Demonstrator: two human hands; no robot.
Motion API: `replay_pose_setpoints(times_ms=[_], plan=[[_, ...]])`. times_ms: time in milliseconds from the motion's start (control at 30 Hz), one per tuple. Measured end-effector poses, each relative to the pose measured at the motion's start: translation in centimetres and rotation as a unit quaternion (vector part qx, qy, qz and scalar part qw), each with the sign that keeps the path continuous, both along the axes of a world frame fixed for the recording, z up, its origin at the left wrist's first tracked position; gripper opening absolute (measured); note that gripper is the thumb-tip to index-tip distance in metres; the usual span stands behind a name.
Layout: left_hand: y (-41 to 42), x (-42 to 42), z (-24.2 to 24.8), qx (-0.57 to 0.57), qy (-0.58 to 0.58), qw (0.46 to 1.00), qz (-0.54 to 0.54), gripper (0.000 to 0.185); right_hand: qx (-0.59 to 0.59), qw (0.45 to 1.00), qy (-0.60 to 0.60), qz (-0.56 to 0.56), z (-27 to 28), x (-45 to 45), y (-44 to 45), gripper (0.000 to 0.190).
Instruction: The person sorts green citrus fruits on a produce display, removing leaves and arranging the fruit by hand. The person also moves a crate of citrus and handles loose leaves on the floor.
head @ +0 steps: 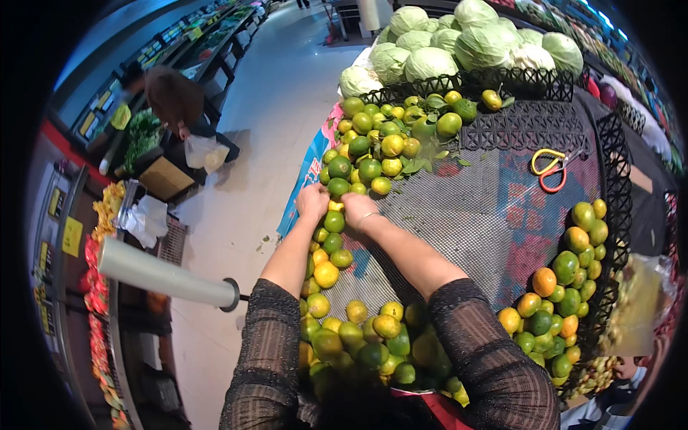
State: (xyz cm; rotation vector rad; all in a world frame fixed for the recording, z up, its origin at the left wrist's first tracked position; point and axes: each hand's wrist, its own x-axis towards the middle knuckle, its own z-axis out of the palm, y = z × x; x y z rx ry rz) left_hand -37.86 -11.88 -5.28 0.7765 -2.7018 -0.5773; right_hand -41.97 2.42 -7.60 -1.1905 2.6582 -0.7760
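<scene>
My left hand (313,202) and my right hand (359,208) are close together at the left edge of a mesh-lined display stand (441,236). Between them a yellow citrus fruit (336,206) partly shows. Both hands have curled fingers, largely hidden, so I cannot tell whether either grips a fruit. A green citrus fruit (338,187) lies just beyond them, and another green one (334,221) sits just on the near side. Green and yellow citrus run in a row along this edge. A larger leafy pile of citrus (392,145) spreads beyond my hands.
Scissors (549,170) with yellow and red handles lie on the mesh. Cabbages (431,65) are heaped behind a black plastic lattice (518,85). More citrus (565,267) lines the right edge. At left, a person (174,102) carries a plastic bag (206,153) beside produce shelves.
</scene>
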Motion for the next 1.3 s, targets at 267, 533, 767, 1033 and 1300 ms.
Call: replay_pose_setpoints(times_ms=[267, 533, 767, 1033, 1300], plan=[[2.3, 20.7, 11.5, 0.356, 0.257, 0.885, -0.158, 0.009, -0.27, 0.915, -0.249, 0.167, 8.7, 15.8, 5.8, 0.012], [4.7, 53.4, 7.6, 0.419, 0.014, 0.886, 0.197, 0.041, -0.102, 0.779, -0.213, 0.581, 9.1, 41.0, 2.2, 0.027], [7.5, 49.9, 7.7, 0.246, 0.063, 0.961, 0.113, 0.037, -0.166, 0.975, -0.024, 0.147, 9.8, 17.4, 0.0, 0.021], [5.7, 24.3, 9.5, 0.034, 0.084, 0.985, -0.143, 0.03, 0.098, 0.967, -0.096, -0.214, 5.2, 0.9, -2.5, 0.061], [-0.2, 6.8, 1.2, -0.408, -0.199, 0.853, -0.26, 0.022, -0.011, 0.983, -0.088, -0.158, 3.4, -0.4, 0.5, 0.068]])
